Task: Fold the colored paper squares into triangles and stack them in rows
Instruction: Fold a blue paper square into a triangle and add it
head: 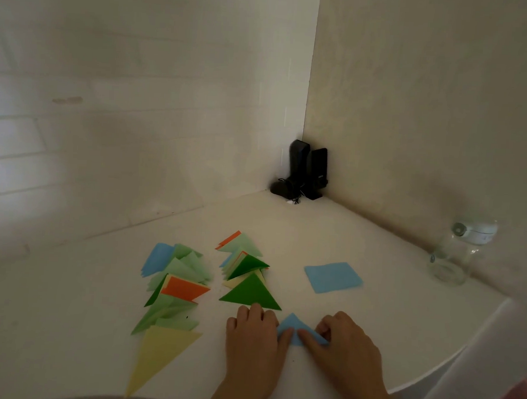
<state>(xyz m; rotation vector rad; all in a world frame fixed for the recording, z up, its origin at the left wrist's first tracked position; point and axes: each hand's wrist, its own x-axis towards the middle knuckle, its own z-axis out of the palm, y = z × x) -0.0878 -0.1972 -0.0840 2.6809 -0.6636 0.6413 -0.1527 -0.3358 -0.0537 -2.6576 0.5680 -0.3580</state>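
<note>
A light blue paper folded into a triangle lies on the white table between my hands. My left hand rests on its left corner, thumb pressing the paper. My right hand presses its right side with the index finger stretched along the lower edge and the other fingers curled. Just beyond my left hand lies a dark green triangle, the nearest piece of the middle row of folded triangles. A longer left row ends in a big yellow triangle. An unfolded blue square stack lies to the right.
A clear glass jar stands at the right near the wall. Black speakers sit in the far corner. The table's curved front edge runs close under my wrists and drops off at the right.
</note>
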